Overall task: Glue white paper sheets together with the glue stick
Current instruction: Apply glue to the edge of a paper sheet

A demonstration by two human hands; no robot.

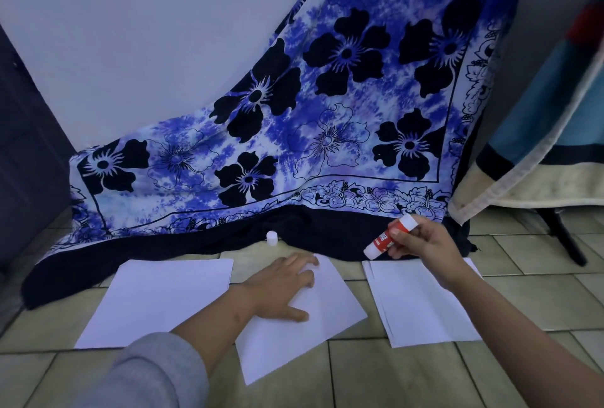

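- Floor tiles (pixel 392 375) are showing between the papers and along the near edge.
- Blue floral cloth (pixel 327 97) is draping onto the far edge.
- Left sheet (pixel 157 303), tilted middle sheet (pixel 294 335) and right stack (pixel 421 303) are lying side by side.
- Left hand (pixel 281 286) is pressing the middle sheet, fingers flat.
- Right hand (pixel 425 241) is gripping the glue stick (pixel 389 237) above the right stack's far corner.
- Cap (pixel 272 238) is standing by the cloth's hem.

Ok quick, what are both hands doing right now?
Left hand: open, fingers flat, pressing on the middle paper sheet.
Right hand: closed around the glue stick, held above the floor.
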